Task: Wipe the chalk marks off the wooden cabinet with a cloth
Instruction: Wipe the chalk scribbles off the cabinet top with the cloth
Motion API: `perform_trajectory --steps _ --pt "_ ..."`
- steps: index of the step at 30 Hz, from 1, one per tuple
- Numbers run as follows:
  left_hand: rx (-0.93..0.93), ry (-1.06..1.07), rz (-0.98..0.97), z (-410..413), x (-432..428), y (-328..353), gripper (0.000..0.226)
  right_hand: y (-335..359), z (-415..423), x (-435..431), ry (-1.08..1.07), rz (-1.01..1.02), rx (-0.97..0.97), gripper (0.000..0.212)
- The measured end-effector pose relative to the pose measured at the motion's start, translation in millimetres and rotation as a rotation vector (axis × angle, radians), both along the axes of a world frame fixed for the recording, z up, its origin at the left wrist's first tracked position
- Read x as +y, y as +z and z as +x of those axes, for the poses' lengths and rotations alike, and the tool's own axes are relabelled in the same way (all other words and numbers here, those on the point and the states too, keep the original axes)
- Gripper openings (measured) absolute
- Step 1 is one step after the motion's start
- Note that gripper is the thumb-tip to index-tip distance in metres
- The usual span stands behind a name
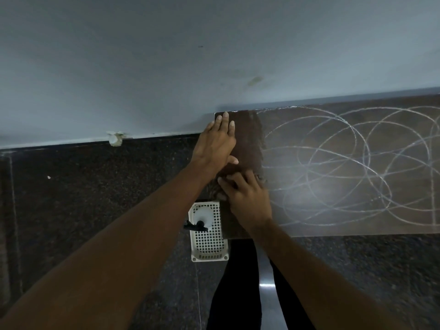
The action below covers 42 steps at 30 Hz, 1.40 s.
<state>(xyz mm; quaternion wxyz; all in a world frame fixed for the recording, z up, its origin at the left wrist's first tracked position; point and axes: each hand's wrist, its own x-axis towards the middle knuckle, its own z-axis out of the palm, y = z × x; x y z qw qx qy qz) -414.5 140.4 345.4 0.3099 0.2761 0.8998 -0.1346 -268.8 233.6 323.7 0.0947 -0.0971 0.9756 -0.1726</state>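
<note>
As we stand close against the near edge, our dark-clad legs show at the bottom of the view, and just beyond them on the speckled floor sits a white perforated basket holding a spray bottle with a black trigger. Above the basket our right hand rests on the left end of the wooden cabinet, its fingers bent down over a bunched brown cloth and pressing it to the top; most of the cloth is hidden under the hand. A little farther in, our left hand lies flat on the same end, fingers straight and close together, holding nothing and, we judge, bracing us. Between and beside the two hands a darker, clean-looking strip runs front to back, while the chalk marks, big looping white scribbles, cover nearly all the surface to the right. We take it the wiping is in its early part, with only the left strip cleared. The next move calls for firm, even pressure on the cloth, drawn rightward in overlapping passes into the nearest loops, and the bracing hand will likely need to shift along as we go. Beyond the cabinet a pale blue-grey wall rises, with a small white fitting at its base to the left.
</note>
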Motion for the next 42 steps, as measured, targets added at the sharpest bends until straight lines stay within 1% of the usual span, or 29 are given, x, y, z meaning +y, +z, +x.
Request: perform_trajectory --steps 3,6,8,11,14,16,21,23,25,27,31,34,36,38,42 --pt "0.006 -0.005 -0.007 -1 1 -1 0.102 2 -25 -7 -0.053 0.004 -0.05 0.037" --pt "-0.028 0.019 -0.007 -1 3 0 0.104 5 -16 -9 -0.077 -0.007 -0.044 0.038" --pt "-0.038 0.033 -0.006 0 3 1 0.105 4 3 -9 -0.091 -0.044 -0.017 0.038" --pt "-0.03 0.034 -0.022 0 4 1 0.105 -1 52 -9 -0.044 -0.088 0.032 0.035" --pt "-0.044 0.059 -0.043 -1 9 3 0.104 -3 103 -1 0.028 -0.113 0.011 0.04" --pt "-0.051 0.079 -0.049 -1 12 4 0.104 -5 118 6 0.058 -0.12 -0.01 0.041" --pt "-0.07 0.132 -0.028 -2 15 6 0.106 -7 104 14 0.121 -0.114 -0.007 0.038" --pt "-0.076 0.133 -0.03 -3 15 8 0.106 -5 91 14 0.068 -0.11 -0.001 0.036" --pt "-0.083 0.126 -0.032 -4 14 9 0.105 -2 69 14 -0.047 -0.092 0.014 0.034" --pt "-0.092 0.136 -0.01 -7 12 10 0.097 0 39 14 -0.148 -0.059 0.014 0.036" --pt "-0.078 0.178 0.051 -17 8 11 0.068 5 -24 19 -0.216 0.003 -0.067 0.048" --pt "-0.067 0.209 0.064 -19 13 15 0.063 6 -52 20 -0.221 0.011 -0.039 0.043" --pt "-0.071 0.227 0.063 -18 17 18 0.066 5 -50 20 -0.209 0.01 -0.013 0.039" --pt "-0.073 0.23 0.047 -15 19 20 0.069 4 -37 23 -0.183 -0.002 0.001 0.04" --pt "-0.082 0.21 0.024 -11 20 19 0.08 -2 25 32 -0.106 -0.03 0.013 0.041"
